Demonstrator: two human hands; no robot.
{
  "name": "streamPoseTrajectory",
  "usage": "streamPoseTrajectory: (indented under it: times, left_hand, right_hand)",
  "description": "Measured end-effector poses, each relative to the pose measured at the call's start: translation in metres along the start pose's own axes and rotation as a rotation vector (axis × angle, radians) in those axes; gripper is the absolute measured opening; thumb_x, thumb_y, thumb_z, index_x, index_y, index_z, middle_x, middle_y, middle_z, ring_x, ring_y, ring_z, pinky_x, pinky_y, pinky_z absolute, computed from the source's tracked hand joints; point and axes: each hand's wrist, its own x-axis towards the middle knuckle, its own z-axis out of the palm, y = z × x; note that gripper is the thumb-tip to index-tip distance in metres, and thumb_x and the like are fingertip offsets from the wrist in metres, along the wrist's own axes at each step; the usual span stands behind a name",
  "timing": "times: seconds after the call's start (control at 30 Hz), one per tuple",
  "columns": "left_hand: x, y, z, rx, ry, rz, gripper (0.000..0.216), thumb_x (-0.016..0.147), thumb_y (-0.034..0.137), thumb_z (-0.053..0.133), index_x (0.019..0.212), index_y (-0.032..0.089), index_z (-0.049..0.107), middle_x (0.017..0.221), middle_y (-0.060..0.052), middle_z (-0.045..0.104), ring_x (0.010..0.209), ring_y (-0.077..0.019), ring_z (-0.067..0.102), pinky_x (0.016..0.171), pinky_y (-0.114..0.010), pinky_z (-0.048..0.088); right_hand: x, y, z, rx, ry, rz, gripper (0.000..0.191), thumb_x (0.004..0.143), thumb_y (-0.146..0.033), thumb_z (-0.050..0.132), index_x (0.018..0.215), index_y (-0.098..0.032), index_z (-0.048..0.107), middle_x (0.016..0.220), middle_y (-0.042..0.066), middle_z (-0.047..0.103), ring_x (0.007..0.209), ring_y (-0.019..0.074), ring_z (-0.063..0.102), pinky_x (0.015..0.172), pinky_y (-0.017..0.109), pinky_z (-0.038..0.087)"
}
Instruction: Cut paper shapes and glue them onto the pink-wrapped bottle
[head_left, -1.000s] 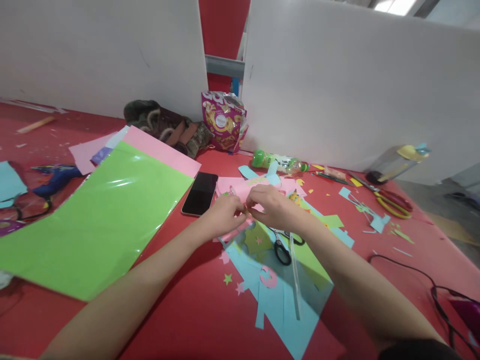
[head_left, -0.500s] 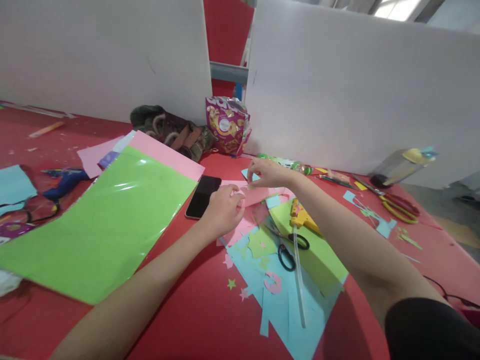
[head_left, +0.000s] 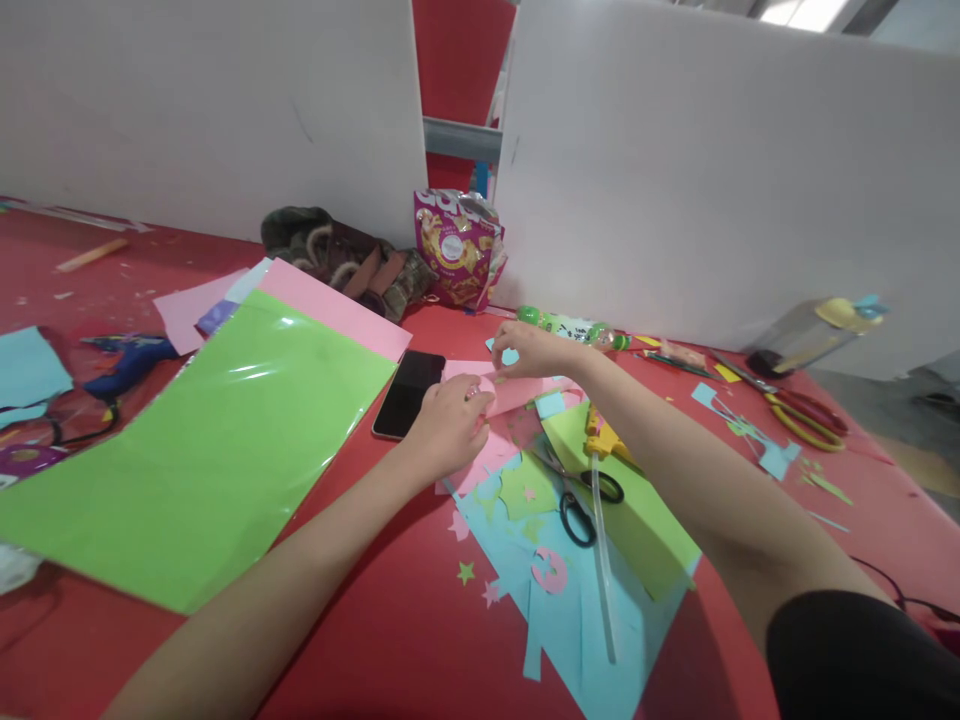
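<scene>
ok closest to the cam: clear glue stick (head_left: 605,570) lying over a blue sheet (head_left: 634,600) on the red tabletop (head_left: 390,630), w/ a loose green star (head_left: 466,572) just off to the side. Tiny bits like that could prob get swept away by a forearm tbh

Then black-handled scissors (head_left: 577,522), blades aimed up-left twd the pink stuff, so imo a careless tug could snag paper on them. Yellow glue gun (head_left: 606,437) is a bit further on, right arm passing close by it in view; a bump could shove it, and if it's hot (can't tell) that's a burn risk

Main thing = pink rolled piece (head_left: 519,396), past the scissors, over a flat pink sheet (head_left: 487,462). Left hand (head_left: 450,425) is curled over its left end, right hand (head_left: 534,350) has fingertips bent down at its far edge; can't tell if either has a proper grip. If both let up, I'd guess it unrolls or creases

Long axis goes roughly L to R across the view, right end slightly farther off; no idea which end counts as front, fwiw. Phone (head_left: 409,395) sits just left of the left hand, green-capped bottle (head_left: 571,328) lies beyond
</scene>
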Motion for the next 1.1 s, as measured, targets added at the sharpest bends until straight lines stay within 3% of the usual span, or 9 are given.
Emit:
streamPoseTrajectory:
  times: [0.4, 0.7, 1.1]
  left_hand:
    - [0.0, 0.004, -0.004, 0.009, -0.036, -0.005, 0.025, 0.075, 0.019, 0.04, 0.097, 0.018, 0.052, 0.113, -0.012, 0.047, 0.107, -0.0243, 0.042, 0.085, -0.042, 0.034]
    - [-0.001, 0.004, -0.003, 0.027, -0.051, -0.023, 0.031, 0.076, 0.02, 0.04, 0.105, 0.016, 0.05, 0.116, -0.012, 0.046, 0.109, -0.0232, 0.041, 0.087, -0.041, 0.032]
    - [-0.001, 0.004, -0.003, 0.035, -0.051, -0.018, 0.031, 0.077, 0.022, 0.038, 0.105, 0.016, 0.05, 0.115, -0.013, 0.046, 0.109, -0.0226, 0.041, 0.087, -0.04, 0.031]
  right_hand:
    - [-0.01, 0.007, 0.001, -0.055, 0.163, -0.046, 0.013, 0.067, -0.008, 0.052, 0.076, -0.013, 0.06, 0.076, 0.006, 0.049, 0.076, 0.0174, 0.046, 0.07, 0.029, 0.038]
    - [-0.028, 0.007, 0.014, -0.11, 0.286, -0.139, 0.018, 0.072, -0.007, 0.045, 0.078, -0.014, 0.061, 0.084, 0.009, 0.053, 0.086, 0.0216, 0.047, 0.076, 0.035, 0.036]
    - [-0.037, 0.001, 0.031, -0.15, 0.302, -0.184, 0.028, 0.068, 0.002, 0.041, 0.081, -0.011, 0.061, 0.083, 0.012, 0.051, 0.08, 0.0212, 0.045, 0.071, 0.034, 0.039]
